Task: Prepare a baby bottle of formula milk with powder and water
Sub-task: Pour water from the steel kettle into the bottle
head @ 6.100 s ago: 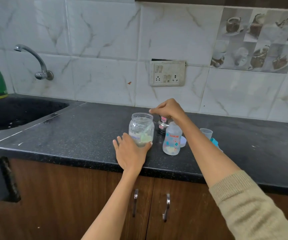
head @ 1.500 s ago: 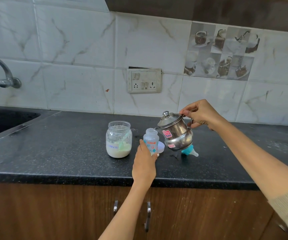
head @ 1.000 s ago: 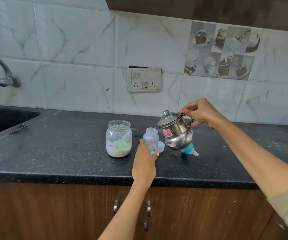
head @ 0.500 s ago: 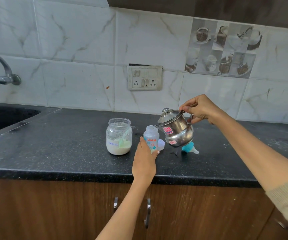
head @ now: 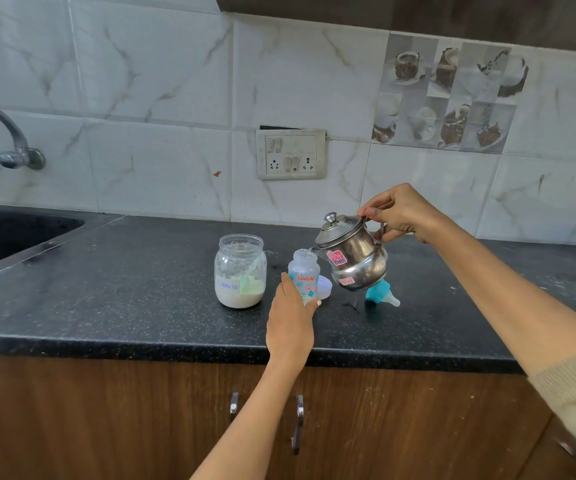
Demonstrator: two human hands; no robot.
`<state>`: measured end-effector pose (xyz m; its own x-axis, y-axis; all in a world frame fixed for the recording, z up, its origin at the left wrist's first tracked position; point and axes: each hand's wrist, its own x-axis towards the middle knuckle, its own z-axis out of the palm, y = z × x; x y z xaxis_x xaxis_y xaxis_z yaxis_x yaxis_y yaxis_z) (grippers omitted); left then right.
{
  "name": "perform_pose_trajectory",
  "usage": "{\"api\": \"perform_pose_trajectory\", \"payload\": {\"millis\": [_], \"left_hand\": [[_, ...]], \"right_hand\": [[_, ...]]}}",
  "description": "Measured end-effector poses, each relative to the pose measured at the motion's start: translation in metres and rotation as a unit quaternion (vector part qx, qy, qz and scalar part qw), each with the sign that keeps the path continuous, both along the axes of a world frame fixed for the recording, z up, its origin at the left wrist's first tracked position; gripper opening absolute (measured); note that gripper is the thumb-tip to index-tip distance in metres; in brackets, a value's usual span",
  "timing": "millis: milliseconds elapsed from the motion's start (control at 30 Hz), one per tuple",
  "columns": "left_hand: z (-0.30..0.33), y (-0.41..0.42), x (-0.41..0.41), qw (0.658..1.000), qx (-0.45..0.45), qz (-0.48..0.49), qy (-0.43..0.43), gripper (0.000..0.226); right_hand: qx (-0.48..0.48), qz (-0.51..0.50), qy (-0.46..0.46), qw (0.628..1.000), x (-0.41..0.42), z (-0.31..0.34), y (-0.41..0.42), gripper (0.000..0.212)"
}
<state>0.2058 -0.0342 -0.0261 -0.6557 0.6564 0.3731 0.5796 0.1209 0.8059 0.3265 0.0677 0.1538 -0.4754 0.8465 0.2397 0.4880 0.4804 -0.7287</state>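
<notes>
Since six seconds back the right hand (head: 399,213) has lifted the steel kettle (head: 352,258) from behind the baby bottle (head: 303,275) and tipped it, and the left hand (head: 291,318) has left the formula jar (head: 240,271) for the bottle. Now the right fingers curl round the kettle's handle, spout just over the bottle's open mouth, a thin stream seemingly going in. The left hand wraps the bottle's lower half, I'd say to keep the light thing from tipping under the pour. The bottle stands upright on the bench (head: 124,289), near its front edge, with the jar just to its left, lid off, powder and a green scoop inside. A clear cap (head: 324,287) lies touching the bottle's right side, and beyond that, under the kettle, the teal teat (head: 382,296) on its side. Right of the bottle the kettle has open bench to be set down on; the socket plate (head: 291,154) sits on the wall behind, well apart.
</notes>
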Motion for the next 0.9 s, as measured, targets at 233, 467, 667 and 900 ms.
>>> {"api": "perform_pose_trajectory", "payload": {"millis": [233, 467, 667, 900], "left_hand": [[-0.0009, 0.0014, -0.0005, 1.0, 0.002, 0.001, 0.003, 0.068], [-0.0021, 0.0019, -0.0012, 1.0, 0.01, -0.001, -0.002, 0.068], [-0.0023, 0.0026, -0.0015, 1.0, 0.009, 0.001, -0.002, 0.068], [-0.0023, 0.0015, -0.001, 1.0, 0.01, 0.0, -0.002, 0.067]], "right_hand": [[0.0, 0.004, -0.001, 1.0, 0.0008, -0.0012, 0.003, 0.016], [0.0, 0.004, -0.004, 1.0, 0.0004, 0.0004, 0.0012, 0.016], [0.002, 0.003, -0.014, 1.0, -0.001, 0.0035, -0.0008, 0.016], [-0.003, 0.004, -0.016, 1.0, -0.0008, 0.0046, -0.0022, 0.019]]}}
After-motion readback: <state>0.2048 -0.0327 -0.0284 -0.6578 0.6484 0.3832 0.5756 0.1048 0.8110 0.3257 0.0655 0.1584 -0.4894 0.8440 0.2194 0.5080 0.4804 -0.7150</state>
